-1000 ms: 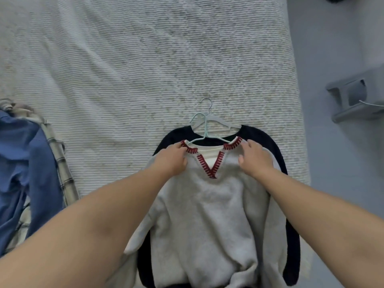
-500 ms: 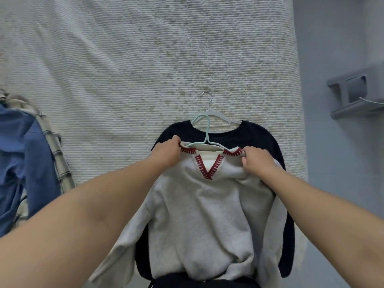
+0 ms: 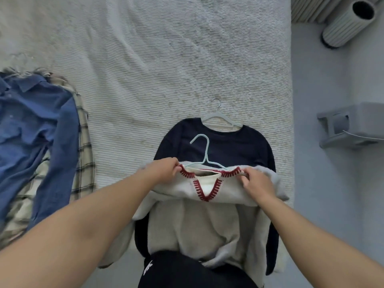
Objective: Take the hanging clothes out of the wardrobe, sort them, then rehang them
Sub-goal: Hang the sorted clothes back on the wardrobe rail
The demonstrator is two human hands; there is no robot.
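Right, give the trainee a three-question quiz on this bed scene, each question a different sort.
1. True or false: both hands grip the grey sweater at its collar.
2. The light blue hanger lies on which garment? A) blue shirt B) navy sweater C) plaid shirt
3. Fill in: the navy sweater's own hanger is ____ in colour.

Key: 1 true: left hand, right hand. 2 B. 3 white.

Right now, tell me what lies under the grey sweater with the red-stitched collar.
A navy sweater on a white hanger lies beneath the grey sweater, on the bed. Its lower body is covered, so anything else underneath cannot be seen.
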